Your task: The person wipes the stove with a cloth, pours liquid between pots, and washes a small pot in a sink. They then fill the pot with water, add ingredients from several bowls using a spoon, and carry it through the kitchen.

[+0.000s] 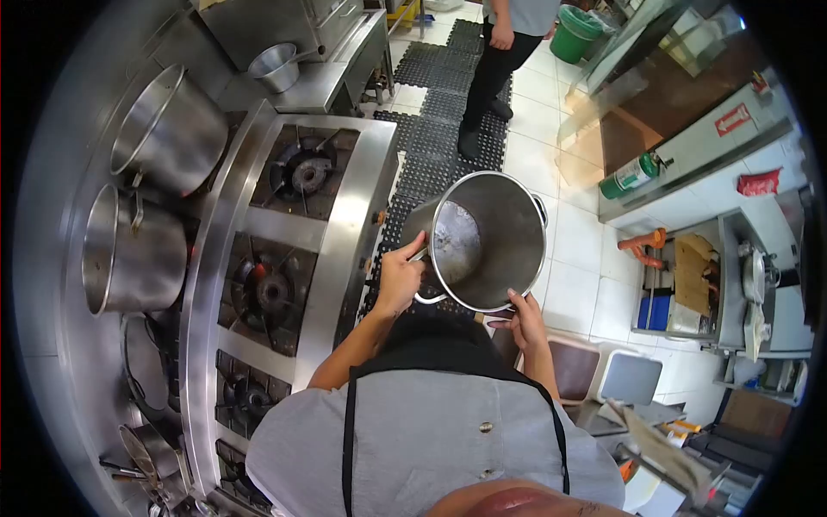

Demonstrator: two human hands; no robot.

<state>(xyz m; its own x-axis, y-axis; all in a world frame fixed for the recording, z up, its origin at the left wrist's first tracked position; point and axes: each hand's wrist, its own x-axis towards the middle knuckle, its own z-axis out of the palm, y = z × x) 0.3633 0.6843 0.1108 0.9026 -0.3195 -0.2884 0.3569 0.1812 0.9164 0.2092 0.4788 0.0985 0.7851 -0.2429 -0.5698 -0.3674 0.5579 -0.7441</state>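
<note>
A large metal pot (504, 246) is held in front of my body, tilted so that its inside and its stained bottom show. My left hand (402, 274) is closed on the pot's left side, by a handle. At the near rim, my right hand (522, 320) grips the edge with the thumb on top. Left of the pot is the stove (345, 215), with several black burners and grates. Two more large pots, one upper (177, 129) and one lower (142, 250), stand behind the burners at the far left.
A person (495, 73) stands ahead on black mats (431, 129). A metal pan (276, 67) rests on the counter at the upper left. To the right are a green cylinder (631, 177), shelves with metal items, and trays (631, 376) low down.
</note>
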